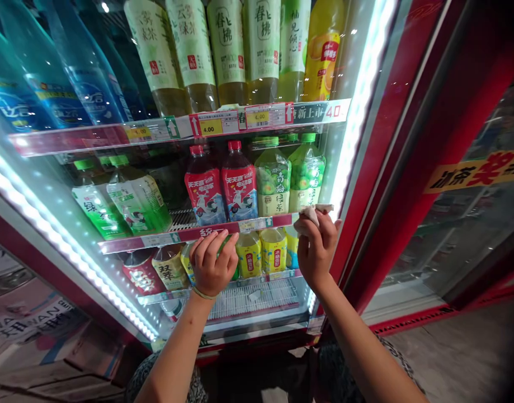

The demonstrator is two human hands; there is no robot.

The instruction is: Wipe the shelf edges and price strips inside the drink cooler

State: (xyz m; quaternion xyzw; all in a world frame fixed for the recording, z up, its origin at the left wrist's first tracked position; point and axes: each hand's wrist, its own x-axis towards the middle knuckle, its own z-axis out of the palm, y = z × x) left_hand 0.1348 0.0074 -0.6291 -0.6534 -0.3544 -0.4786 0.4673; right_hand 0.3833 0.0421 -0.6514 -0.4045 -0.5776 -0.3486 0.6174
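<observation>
Cloth (310,215) — right grip (317,254) pinching it | left grip (213,264) — can't tell | shelf rail (277,221), lit fridge (368,168)

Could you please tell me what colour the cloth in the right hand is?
The cloth looks off-white, showing best in the head view.

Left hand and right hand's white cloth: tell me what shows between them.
In the head view, a stretch of shelf edge with a price label, and yellow-labelled bottles below it.

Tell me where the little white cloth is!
In the head view, the cloth is right of centre, in the right hand, by the right end of the shelf edge, just below a green bottle.
</observation>
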